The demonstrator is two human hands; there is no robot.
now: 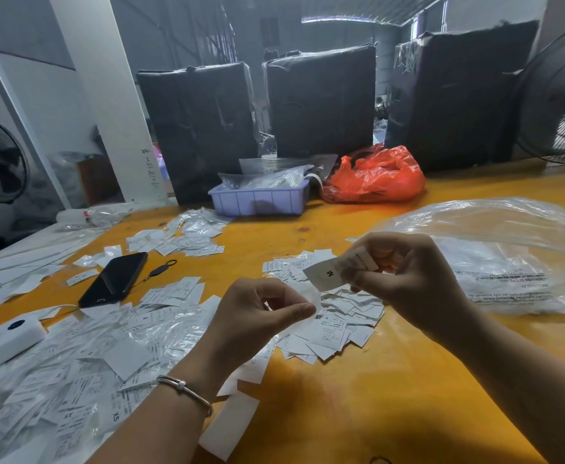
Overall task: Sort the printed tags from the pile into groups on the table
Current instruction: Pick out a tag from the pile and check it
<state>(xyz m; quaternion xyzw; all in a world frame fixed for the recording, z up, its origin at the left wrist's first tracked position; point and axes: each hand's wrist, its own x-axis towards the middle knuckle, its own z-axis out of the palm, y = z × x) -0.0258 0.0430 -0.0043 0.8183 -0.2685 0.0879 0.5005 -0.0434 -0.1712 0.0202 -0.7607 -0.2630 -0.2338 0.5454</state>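
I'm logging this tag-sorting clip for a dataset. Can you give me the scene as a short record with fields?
setting: orange table in a workshop
left hand: pinches a thin white strip
right hand: holds a tag printed "M"
under the hands: pile of tags
other groups: heap at near left; smaller group farther back
phone: black, lying flat, left of the hands
tray: purple, at the back
red bag: right of the tray
clear bag: at right
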